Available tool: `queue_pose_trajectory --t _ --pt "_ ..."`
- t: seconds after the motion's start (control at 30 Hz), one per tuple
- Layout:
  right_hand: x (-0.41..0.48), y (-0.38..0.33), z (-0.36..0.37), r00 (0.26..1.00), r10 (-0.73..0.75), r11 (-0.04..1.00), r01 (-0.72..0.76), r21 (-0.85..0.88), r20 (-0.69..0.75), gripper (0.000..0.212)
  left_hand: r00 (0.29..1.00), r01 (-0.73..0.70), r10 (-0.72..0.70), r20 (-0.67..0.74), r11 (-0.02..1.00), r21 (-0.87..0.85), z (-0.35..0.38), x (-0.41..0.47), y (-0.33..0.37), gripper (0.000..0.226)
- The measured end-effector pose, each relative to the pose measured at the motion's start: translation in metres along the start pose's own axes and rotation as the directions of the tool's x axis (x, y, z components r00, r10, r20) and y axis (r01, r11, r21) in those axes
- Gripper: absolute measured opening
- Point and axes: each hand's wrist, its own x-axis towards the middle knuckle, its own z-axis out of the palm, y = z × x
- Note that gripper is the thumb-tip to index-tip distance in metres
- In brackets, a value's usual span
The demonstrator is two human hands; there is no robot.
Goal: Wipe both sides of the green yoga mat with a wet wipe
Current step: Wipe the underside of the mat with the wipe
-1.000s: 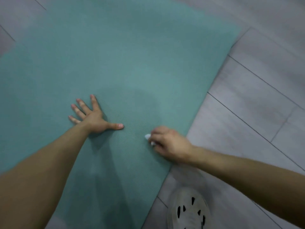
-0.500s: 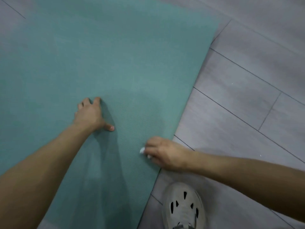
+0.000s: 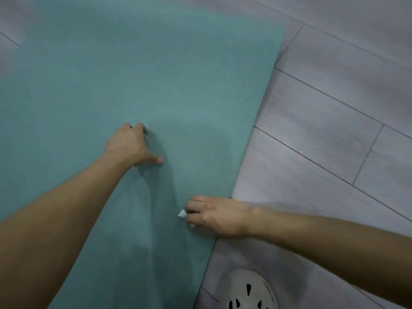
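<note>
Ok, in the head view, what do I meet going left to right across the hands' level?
left hand → wet wipe → right hand → grey floor planks

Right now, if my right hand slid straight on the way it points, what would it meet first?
Only bare green yoga mat lies just ahead of the right hand and its wet wipe. Further along it would probably meet your left forearm, though its height above the mat is unclear.
</note>
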Motion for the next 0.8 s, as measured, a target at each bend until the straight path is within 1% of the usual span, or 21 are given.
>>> queue_pose_trajectory --t 0.03,0.07,0.1,0.13,0.2,0.23,0.27,0.3,0.37,0.4,0.43,0.47,0.5,0.53,0.57,0.6,0.67,0.7,0.73,0.77,0.8 --pt "0.003 0.019 -0.014 0.999 -0.035 0.999 0.035 -0.037 -0.016 0.024 1.0 0.005 -0.005 -0.005 1.0 0.004 -0.002 0.003 0.003 0.116" --pt "0.007 0.05 -0.034 0.995 0.05 0.994 -0.058 -0.096 -0.087 0.024 1.0 0.014 -0.014 -0.008 1.0 0.005 -0.003 0.007 0.004 0.113" --pt "0.011 0.083 -0.06 0.96 0.198 0.965 -0.226 -0.13 -0.197 0.022 1.0 0.018 -0.018 -0.007 1.0 0.004 -0.005 0.01 0.003 0.11" --pt "0.01 0.118 -0.088 0.875 0.327 0.904 -0.4 -0.15 -0.358 0.02 1.0 0.017 -0.017 -0.005 1.0 0.0 -0.006 0.012 0.001 0.107" --pt "0.002 0.17 -0.129 0.596 0.503 0.723 -0.687 -0.073 -0.626 0.019 1.0 0.003 -0.004 -0.014 1.0 -0.011 -0.01 0.017 -0.003 0.103" --pt "0.004 0.174 -0.133 0.458 0.573 0.635 -0.772 0.014 -0.68 0.02 1.0 -0.003 0.002 -0.023 1.0 -0.019 -0.013 0.02 -0.004 0.104" --pt "0.01 0.168 -0.121 0.398 0.602 0.599 -0.799 0.062 -0.692 0.02 0.999 -0.01 0.008 -0.04 0.999 -0.037 -0.015 0.024 -0.003 0.108" --pt "0.024 0.144 -0.105 0.439 0.599 0.642 -0.763 0.075 -0.67 0.02 0.998 -0.015 0.011 -0.069 0.997 -0.069 -0.018 0.028 -0.002 0.115" --pt "0.042 0.086 -0.052 0.721 0.49 0.841 -0.539 0.049 -0.491 0.026 0.993 -0.021 0.003 -0.118 0.988 -0.153 -0.023 0.039 0.005 0.133" --pt "0.043 0.058 -0.032 0.865 0.367 0.924 -0.381 0.029 -0.343 0.03 0.995 -0.022 0.003 -0.104 0.983 -0.183 -0.025 0.045 0.013 0.144" --pt "0.041 0.041 -0.022 0.951 0.236 0.971 -0.239 0.011 -0.2 0.031 0.999 -0.013 0.002 -0.055 0.977 -0.211 -0.026 0.05 0.022 0.155" --pt "0.036 0.042 -0.027 0.989 0.107 0.994 -0.109 -0.018 -0.102 0.029 1.0 0.006 -0.002 0.017 0.973 -0.232 -0.025 0.054 0.032 0.165" --pt "0.03 0.06 -0.042 0.996 0.029 0.996 -0.036 -0.077 -0.081 0.024 0.995 0.031 -0.009 0.095 0.971 -0.238 -0.022 0.056 0.043 0.173" --pt "0.026 0.089 -0.062 0.989 0.034 0.986 -0.057 -0.155 -0.147 0.019 0.986 0.054 -0.017 0.167 0.974 -0.218 -0.018 0.058 0.053 0.177" --pt "0.023 0.12 -0.087 0.957 0.103 0.962 -0.164 -0.217 -0.27 0.016 0.975 0.07 -0.027 0.219 0.979 -0.189 -0.014 0.058 0.059 0.179" --pt "0.018 0.154 -0.115 0.883 0.218 0.91 -0.338 -0.24 -0.417 0.016 0.967 0.082 -0.039 0.252 0.983 -0.165 -0.011 0.059 0.064 0.18" --pt "0.005 0.205 -0.164 0.627 0.471 0.714 -0.684 -0.149 -0.62 0.018 0.959 0.088 -0.045 0.281 0.986 -0.141 -0.008 0.062 0.067 0.183" --pt "0.005 0.214 -0.172 0.51 0.545 0.637 -0.768 -0.067 -0.666 0.018 0.955 0.089 -0.044 0.293 0.986 -0.141 -0.008 0.063 0.066 0.183" --pt "0.008 0.212 -0.169 0.449 0.575 0.606 -0.796 -0.013 -0.684 0.017 0.954 0.088 -0.042 0.298 0.986 -0.145 -0.009 0.064 0.064 0.184" --pt "0.014 0.198 -0.158 0.442 0.576 0.615 -0.788 0.009 -0.688 0.014 0.952 0.085 -0.039 0.302 0.986 -0.141 -0.01 0.065 0.064 0.185" --pt "0.019 0.178 -0.142 0.474 0.553 0.66 -0.751 0.013 -0.685 0.01 0.952 0.078 -0.035 0.305 0.988 -0.13 -0.009 0.065 0.065 0.186"
